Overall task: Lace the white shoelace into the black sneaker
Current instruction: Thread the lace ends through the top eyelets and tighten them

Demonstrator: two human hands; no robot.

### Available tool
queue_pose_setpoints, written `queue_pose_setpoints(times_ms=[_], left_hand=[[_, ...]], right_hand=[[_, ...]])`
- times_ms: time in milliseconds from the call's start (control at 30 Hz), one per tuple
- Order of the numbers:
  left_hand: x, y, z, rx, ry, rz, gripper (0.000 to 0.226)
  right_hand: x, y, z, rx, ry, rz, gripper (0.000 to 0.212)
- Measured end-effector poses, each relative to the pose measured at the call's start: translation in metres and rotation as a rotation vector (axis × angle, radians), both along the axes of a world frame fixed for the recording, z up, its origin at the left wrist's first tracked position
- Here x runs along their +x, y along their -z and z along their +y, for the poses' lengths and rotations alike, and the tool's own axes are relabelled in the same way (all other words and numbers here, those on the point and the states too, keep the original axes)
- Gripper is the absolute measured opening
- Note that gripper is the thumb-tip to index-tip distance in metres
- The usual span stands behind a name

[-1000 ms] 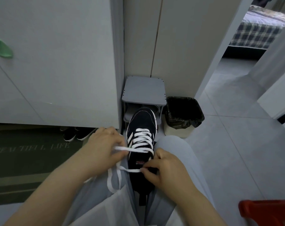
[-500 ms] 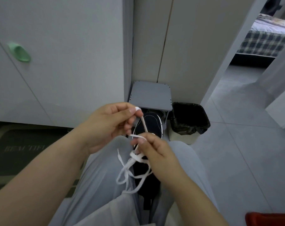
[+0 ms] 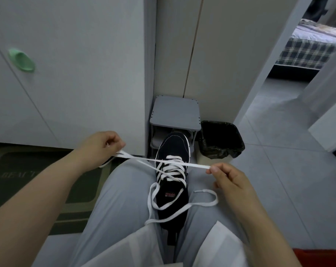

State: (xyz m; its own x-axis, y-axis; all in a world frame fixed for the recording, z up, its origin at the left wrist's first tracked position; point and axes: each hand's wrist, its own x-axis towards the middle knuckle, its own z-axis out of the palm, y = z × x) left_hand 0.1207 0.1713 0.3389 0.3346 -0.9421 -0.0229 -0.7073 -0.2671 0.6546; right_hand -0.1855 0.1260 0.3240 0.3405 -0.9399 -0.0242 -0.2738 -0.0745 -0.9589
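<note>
Two hands held one flat white shoelace (image 3: 194, 165) taut across the black sneaker (image 3: 173, 147). The left hand (image 3: 103, 145), at about 10 o'clock from the shoe, had its fingers curled round one part of the lace. The right hand (image 3: 228, 182), at about 3 o'clock, pinched another part between thumb and forefinger. Between them the lace ran as a thin, ribbon-like band, nearly level, crossing above the lacing. Slack lace (soft and woven, by its look) curled in loose loops over the tongue and onto the right thigh.

The sneaker lay between the person's thighs. Its long axis followed the 12-to-6 line, with the rounded toe pointing to 12 o'clock, away from the person, and the heel toward 6. Its upper was matte black fabric with pale stitching. It had white stripes on the side facing 9 o'clock, a white sole edge and a small red label on the tongue. White crossings filled the eyelets toward the toe.

Smooth light grey trousers (image 3: 124, 199) covered both legs. Beyond the toe at 12 o'clock stood a small grey stool (image 3: 175, 112) with a flat, square top. Just beside the stool, at 1 o'clock, was a bin (image 3: 221, 139) lined with a crinkled black bag. A dark green mat (image 3: 38, 185) lay at 9 o'clock.
</note>
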Motion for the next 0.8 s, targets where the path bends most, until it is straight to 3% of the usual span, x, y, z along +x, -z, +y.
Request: queue_pose_setpoints(times_ms=[167, 233, 333, 400, 467, 633, 700, 800], left_hand=[[0.002, 0.016, 0.005, 0.155, 0.087, -0.229, 0.023], [-0.016, 0.018, 0.005, 0.053, 0.160, -0.304, 0.030], [-0.062, 0.002, 0.008, -0.213, 0.388, -0.133, 0.035], [-0.093, -0.009, 0.014, -0.178, 0.513, 0.068, 0.031], [-0.110, -0.008, 0.018, -0.076, 0.559, 0.173, 0.030], [-0.092, 0.011, 0.021, -0.095, 0.376, 0.108, 0.010], [-0.082, 0.019, 0.024, -0.125, 0.268, 0.026, 0.013], [-0.076, 0.031, 0.029, -0.149, 0.144, -0.038, 0.019]], right_hand=[[-0.006, 0.001, -0.002, -0.023, -0.080, 0.080, 0.030], [0.004, 0.000, 0.003, 0.002, -0.175, 0.086, 0.031], [0.026, -0.006, 0.013, -0.085, -0.351, 0.154, 0.033], [0.040, -0.009, 0.017, -0.235, -0.428, 0.175, 0.030], [0.049, -0.007, 0.020, -0.261, -0.369, 0.137, 0.025], [0.056, 0.004, 0.019, -0.029, -0.061, 0.063, 0.011], [0.058, 0.013, 0.020, -0.006, -0.020, 0.145, 0.011], [0.067, 0.026, 0.027, -0.040, -0.029, 0.350, 0.028]])
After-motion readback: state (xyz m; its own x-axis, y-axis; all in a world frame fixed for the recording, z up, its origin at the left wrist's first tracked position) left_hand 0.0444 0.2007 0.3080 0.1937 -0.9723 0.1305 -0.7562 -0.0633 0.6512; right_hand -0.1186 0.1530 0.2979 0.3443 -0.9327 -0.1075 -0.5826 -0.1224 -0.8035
